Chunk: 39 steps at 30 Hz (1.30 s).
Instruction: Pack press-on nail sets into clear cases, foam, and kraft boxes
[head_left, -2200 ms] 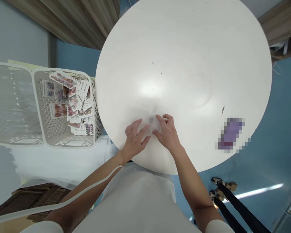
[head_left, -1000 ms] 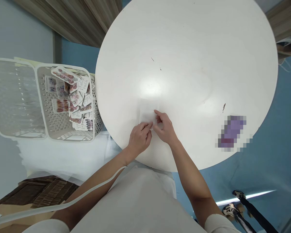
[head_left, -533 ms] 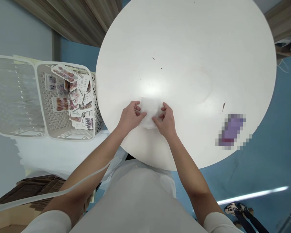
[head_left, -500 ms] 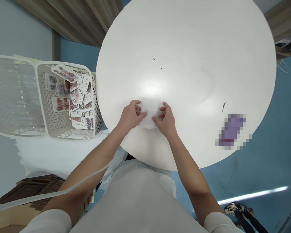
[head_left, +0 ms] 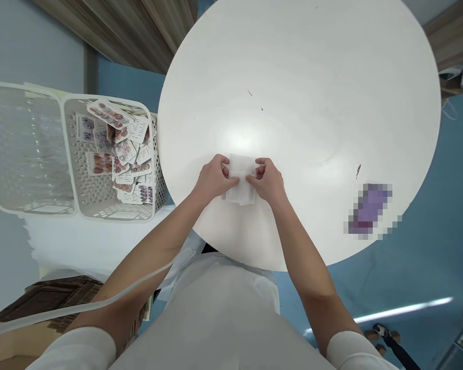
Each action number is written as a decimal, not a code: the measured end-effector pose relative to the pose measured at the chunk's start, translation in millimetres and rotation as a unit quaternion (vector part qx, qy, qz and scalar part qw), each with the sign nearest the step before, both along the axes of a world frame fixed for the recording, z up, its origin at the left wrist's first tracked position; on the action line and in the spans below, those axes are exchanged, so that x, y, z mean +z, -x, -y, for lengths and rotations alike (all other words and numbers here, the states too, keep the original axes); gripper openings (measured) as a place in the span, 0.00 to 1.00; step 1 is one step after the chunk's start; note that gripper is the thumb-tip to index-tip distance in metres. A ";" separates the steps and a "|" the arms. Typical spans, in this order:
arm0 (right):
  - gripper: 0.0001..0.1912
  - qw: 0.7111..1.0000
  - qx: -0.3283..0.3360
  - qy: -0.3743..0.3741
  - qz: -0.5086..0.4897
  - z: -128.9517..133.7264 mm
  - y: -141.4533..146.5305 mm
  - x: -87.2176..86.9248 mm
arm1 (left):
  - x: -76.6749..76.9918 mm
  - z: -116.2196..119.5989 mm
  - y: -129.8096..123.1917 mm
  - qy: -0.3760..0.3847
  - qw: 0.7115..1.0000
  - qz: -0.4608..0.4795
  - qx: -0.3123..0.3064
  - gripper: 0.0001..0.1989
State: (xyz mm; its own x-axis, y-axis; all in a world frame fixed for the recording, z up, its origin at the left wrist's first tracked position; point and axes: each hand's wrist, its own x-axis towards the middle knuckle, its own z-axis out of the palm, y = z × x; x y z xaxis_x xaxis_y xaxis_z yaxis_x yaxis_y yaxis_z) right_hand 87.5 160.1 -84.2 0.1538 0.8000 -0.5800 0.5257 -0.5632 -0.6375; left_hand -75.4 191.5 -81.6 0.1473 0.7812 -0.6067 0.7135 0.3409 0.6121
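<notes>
Flanking white packet [head_left: 241,180]: both hands | left: baskets [head_left: 113,208] | right: purple item [head_left: 370,205]

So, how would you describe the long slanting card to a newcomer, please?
Left of the round white table, find the nearer basket. At its far end lies a long, slanting card. Its rounded reddish pieces and slant set it apart from the straighter card with brownish ovals.

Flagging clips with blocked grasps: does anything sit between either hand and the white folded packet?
Nothing visible does. The left hand and right hand hold the white folded packet at opposite sides. The perforated basket and the blurred purple item are well off to either side.
</notes>
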 end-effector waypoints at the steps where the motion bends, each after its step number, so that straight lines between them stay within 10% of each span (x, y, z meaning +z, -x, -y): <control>1: 0.25 1.000 -0.005 -0.001 -0.017 0.0 -0.6 -2.7 | -0.7 -1.1 0.8 0.007 1.000 0.009 0.004 0.23; 13: 0.13 0.972 -0.030 -0.044 -0.230 6.1 -8.0 -4.2 | -2.7 -9.1 4.1 0.116 0.968 0.224 0.002 0.08; 21: 0.10 0.983 -0.001 -0.171 -0.060 17.8 2.5 -16.9 | -15.6 1.4 5.0 -0.185 0.965 0.152 -0.102 0.10; 31: 0.20 0.908 0.254 -0.321 0.086 50.8 -14.2 -23.6 | -19.4 31.4 36.9 -0.356 0.856 0.058 -0.371 0.19; 39: 0.36 0.876 0.386 -0.258 0.127 68.4 -23.1 -22.2 | -26.6 61.6 32.7 -0.331 0.871 -0.026 -0.363 0.30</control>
State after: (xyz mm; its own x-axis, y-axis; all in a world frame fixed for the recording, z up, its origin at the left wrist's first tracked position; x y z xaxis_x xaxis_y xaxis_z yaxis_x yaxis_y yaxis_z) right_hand 110.6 91.7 -106.4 -0.4775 0.8681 -0.1357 0.7849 0.3520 -0.5100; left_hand -108.1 129.9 -108.2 0.7342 0.6743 -0.0793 0.6259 -0.6270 0.4638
